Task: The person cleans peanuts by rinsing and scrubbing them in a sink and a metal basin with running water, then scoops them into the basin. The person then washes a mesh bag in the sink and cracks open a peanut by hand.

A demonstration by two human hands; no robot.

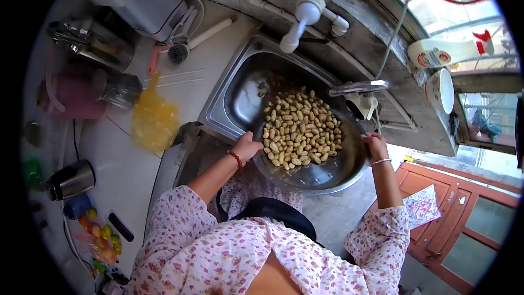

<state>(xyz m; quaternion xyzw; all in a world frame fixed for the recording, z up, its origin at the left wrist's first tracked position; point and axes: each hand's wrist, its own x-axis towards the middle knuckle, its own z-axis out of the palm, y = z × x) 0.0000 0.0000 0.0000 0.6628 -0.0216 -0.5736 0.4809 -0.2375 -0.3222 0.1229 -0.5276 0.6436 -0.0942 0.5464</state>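
A wide metal basin [345, 170] is tilted over the near edge of the steel sink [236, 104]. Unshelled peanuts [301, 130] are heaped in it, mostly on its left and far side. My left hand [247, 147], with a red bead bracelet at the wrist, is closed on the basin's left rim. On the opposite rim my right hand [375, 147] grips too, a pale bangle on that wrist. Brownish water and a few loose bits show in the sink beyond the peanuts. The basin's underside is hidden.
A tap [359, 87] reaches over the sink's right side. On the left counter are a yellow plastic bag [155, 117], a brush [178, 53], a steel cup [71, 179] and several small fruits [102, 235]. White pipes [308, 13] line the wall behind; a spray bottle [445, 52] is by the window.
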